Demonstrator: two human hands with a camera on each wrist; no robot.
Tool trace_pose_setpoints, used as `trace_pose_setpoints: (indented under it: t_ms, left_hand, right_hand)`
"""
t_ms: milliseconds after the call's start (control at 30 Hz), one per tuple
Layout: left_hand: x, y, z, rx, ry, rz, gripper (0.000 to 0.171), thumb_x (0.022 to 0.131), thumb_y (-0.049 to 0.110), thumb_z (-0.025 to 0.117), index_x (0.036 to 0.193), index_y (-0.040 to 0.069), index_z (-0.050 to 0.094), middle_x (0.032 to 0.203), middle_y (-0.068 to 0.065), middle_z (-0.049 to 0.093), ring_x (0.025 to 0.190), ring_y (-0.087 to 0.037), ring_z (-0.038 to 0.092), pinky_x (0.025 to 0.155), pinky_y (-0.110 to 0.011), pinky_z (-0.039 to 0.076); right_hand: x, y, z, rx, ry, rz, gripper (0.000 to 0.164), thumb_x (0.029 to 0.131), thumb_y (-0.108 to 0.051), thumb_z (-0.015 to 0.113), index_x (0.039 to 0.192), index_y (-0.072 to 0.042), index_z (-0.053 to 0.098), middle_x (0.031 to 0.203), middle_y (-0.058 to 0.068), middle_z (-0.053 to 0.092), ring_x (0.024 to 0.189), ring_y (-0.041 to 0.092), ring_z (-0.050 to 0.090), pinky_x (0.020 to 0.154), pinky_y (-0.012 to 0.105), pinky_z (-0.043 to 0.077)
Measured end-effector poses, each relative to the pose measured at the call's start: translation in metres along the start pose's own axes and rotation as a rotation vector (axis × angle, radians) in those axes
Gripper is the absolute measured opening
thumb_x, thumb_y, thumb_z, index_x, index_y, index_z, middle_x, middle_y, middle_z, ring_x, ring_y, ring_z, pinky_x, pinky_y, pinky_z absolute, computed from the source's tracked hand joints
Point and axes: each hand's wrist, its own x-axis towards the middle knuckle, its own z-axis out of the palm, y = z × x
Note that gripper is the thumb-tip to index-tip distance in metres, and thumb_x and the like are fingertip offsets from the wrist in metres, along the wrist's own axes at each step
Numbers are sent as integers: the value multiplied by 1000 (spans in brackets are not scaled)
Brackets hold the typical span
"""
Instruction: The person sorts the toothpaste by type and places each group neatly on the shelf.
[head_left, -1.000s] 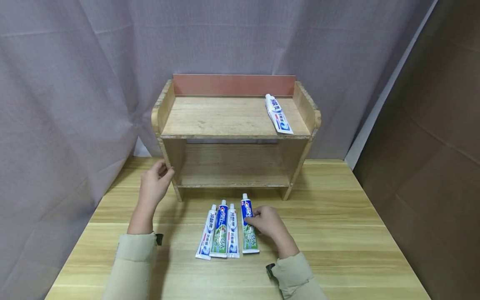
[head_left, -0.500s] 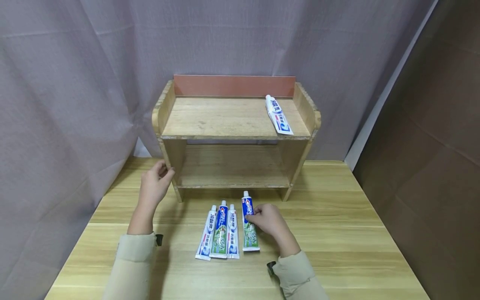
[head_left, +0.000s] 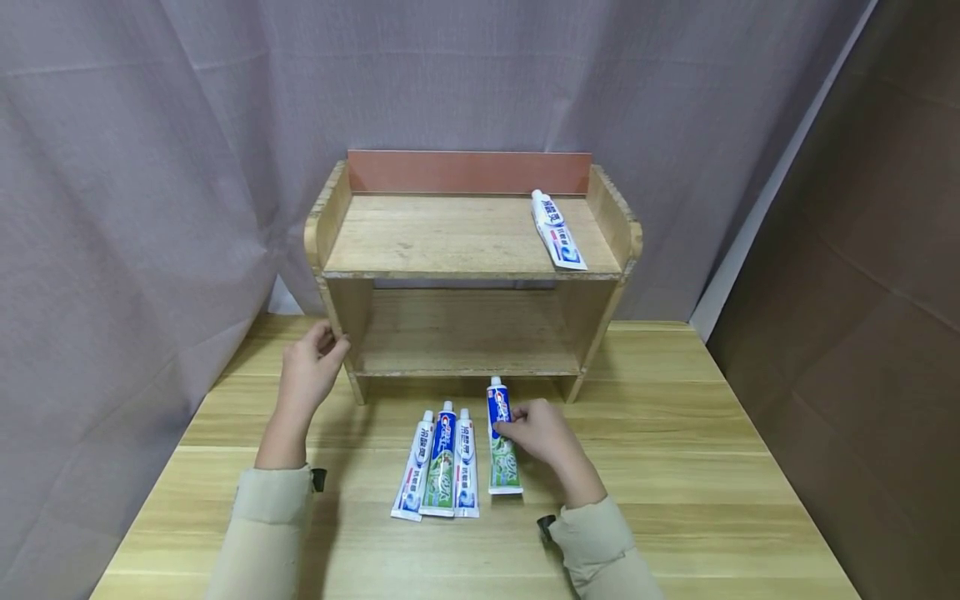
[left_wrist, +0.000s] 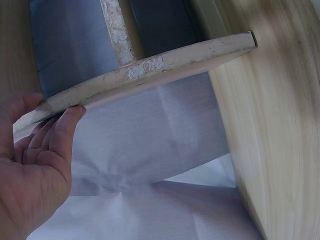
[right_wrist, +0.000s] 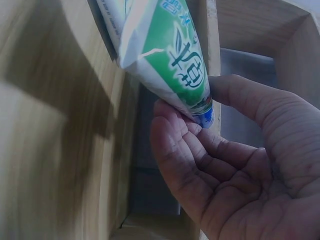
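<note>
My right hand (head_left: pixel 542 432) pinches a blue and green toothpaste tube (head_left: pixel 502 450) between thumb and fingers, cap toward the shelf. In the right wrist view the green part of this tube fills the space above the fingers (right_wrist: pixel 170 150). My left hand (head_left: pixel 307 371) grips the front edge of the left side panel of the wooden shelf (head_left: pixel 472 273); thumb and fingers lie on either side of that panel in the left wrist view. Left of the held tube, two white tubes and another blue and green toothpaste tube (head_left: pixel 441 467) lie side by side on the table.
One white toothpaste tube (head_left: pixel 557 232) lies on the right of the shelf's top board, its cap to the back. The shelf stands on a wooden table (head_left: pixel 675 467). Behind it hangs a grey curtain (head_left: pixel 450 75), with a brown cloth (head_left: pixel 862 292) at the right.
My right hand has moved the blue and green toothpaste tube a little toward the shelf and slightly right. The left hand keeps its hold on the shelf panel.
</note>
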Motion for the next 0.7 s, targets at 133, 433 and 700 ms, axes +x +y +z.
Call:
trace_pose_setpoints:
  t_ms: [133,433,700]
  left_hand:
    - [0,-1,0,-4,-6,-7,34,98,25,61,123,3,65,121,-20,69,111,-34,68,95,-48,57]
    - [0,-1,1,-9,-6,-1,34,98,24,61,124,2,65,121,-21,68,111,-35,68,94,-48,57]
    - [0,-1,0,-8,-6,3,33,99,25,61,124,3,65,121,-21,69,111,-35,68,95,-49,57]
  right_hand:
    - [0,-1,-1,-5,1,4,43,86,-30,79,61,-15,48,54,-5,41,49,11,38,47,24,34]
    - [-2,-1,-3,-4,-3,-9,43,86,-29,79,61,-15,47,54,-5,41,50,11,38,47,24,33]
    - [-8,-5,-7,-2,3,-17,35,85,-29,80,66,-12,56,57,-3,50,51,11,41,47,25,36]
